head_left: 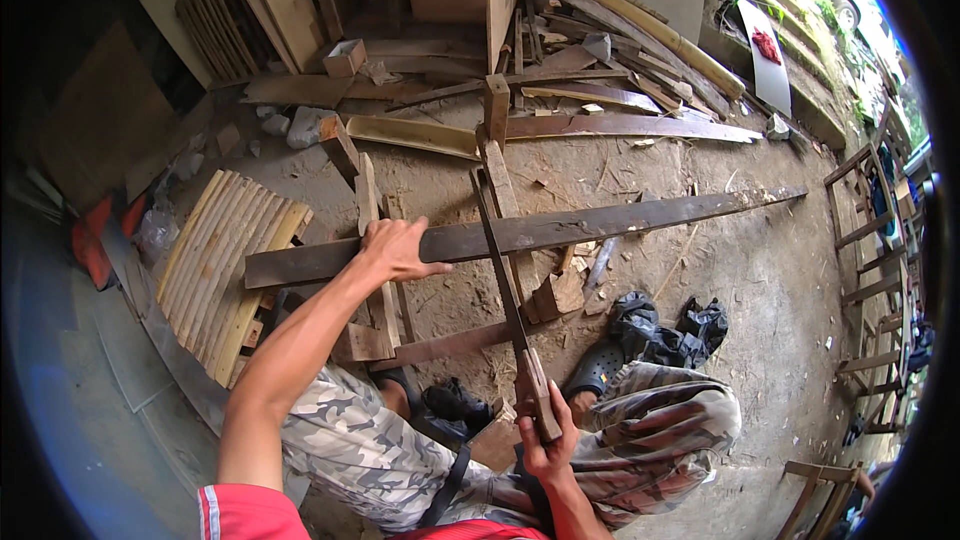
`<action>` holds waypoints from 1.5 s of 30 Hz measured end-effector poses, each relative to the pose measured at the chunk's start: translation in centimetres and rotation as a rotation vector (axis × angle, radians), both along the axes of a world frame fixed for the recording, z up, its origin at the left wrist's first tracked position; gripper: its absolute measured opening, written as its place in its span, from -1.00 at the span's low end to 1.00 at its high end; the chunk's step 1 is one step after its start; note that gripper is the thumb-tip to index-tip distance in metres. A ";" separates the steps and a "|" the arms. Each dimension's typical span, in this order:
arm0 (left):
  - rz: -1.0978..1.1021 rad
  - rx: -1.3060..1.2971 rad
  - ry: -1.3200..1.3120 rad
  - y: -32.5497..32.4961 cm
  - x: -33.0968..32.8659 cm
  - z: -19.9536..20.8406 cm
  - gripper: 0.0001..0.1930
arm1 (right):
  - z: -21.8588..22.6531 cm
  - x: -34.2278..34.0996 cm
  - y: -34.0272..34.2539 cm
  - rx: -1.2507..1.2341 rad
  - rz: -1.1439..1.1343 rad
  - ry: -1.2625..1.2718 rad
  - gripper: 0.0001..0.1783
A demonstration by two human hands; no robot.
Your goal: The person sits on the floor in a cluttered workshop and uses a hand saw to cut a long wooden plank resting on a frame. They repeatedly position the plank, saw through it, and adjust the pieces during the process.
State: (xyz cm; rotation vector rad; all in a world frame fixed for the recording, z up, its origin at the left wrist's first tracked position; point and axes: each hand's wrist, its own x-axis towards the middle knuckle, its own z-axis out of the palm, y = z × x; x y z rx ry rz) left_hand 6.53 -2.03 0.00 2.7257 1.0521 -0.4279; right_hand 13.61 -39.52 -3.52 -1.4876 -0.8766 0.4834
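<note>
My left hand (395, 252) grips a long dark wooden board (610, 223), its fingers over the far edge and its thumb stretched to the right along the near side. The board lies crosswise on a low wooden frame (503, 180) and tapers to a point at the right. A handsaw (505, 285) crosses the board just right of my left hand, its blade pointing away from me. My right hand (550, 440) is closed round the saw's wooden handle. Whether the teeth have cut into the wood I cannot tell.
A slatted wooden panel (215, 270) leans at the left. Scrap wood and a bamboo pole (640, 25) lie piled at the back. Near my right foot are a wood block (557, 295) and black plastic bags (670, 325). Wooden frames (868, 230) stand along the right.
</note>
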 end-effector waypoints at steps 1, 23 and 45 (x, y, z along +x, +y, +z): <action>-0.009 0.001 -0.012 -0.3 0.5 -0.1 0.05 | 0.0 0.1 -0.1 -0.009 0.002 0.014 -0.32; 0.057 -0.090 -0.157 -0.5 0.4 -1.4 -0.15 | -1.4 -1.2 -0.6 -0.061 -0.007 0.022 -0.35; 0.148 0.011 -0.091 -0.6 2.9 -2.6 -0.32 | -0.2 -2.5 -0.5 -0.125 0.081 0.006 -0.31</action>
